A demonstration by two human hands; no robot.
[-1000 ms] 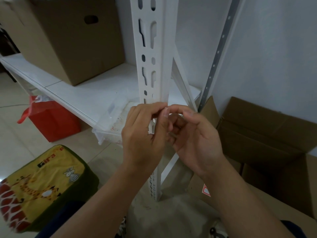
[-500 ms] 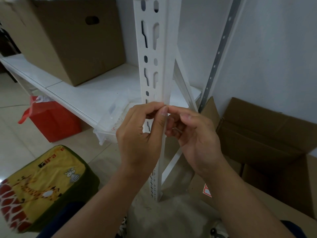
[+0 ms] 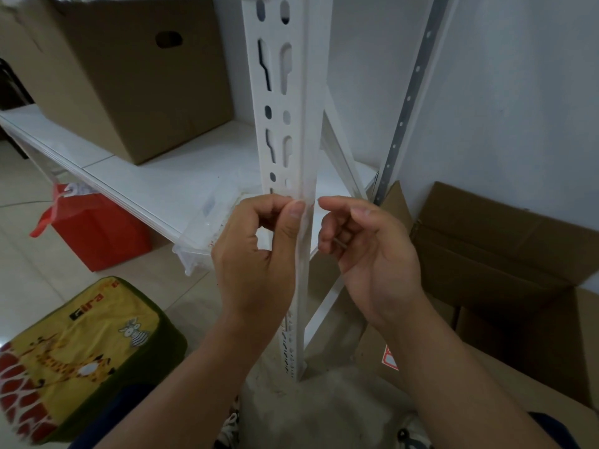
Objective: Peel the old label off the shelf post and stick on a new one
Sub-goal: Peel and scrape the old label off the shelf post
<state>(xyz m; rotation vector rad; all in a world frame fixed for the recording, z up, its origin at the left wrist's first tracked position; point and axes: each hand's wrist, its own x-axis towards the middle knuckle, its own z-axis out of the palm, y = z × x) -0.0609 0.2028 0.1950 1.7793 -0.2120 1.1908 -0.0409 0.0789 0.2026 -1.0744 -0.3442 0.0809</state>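
White shelf (image 3: 155, 186) carries a cardboard box (image 3: 129, 82); post (image 3: 285, 102) stands upright at its front corner. Left hand (image 3: 256, 264) at post's front edge, thumb and forefinger pinched on the edge, apparently on a translucent label (image 3: 309, 202), hard to tell. Right hand (image 3: 372, 254) just beside post, fingers loosely curled, gripping nothing, not touching.

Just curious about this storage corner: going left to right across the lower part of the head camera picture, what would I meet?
Giraffe-print cushion → red bag → left hand → white shelf post → right hand → open cardboard box.
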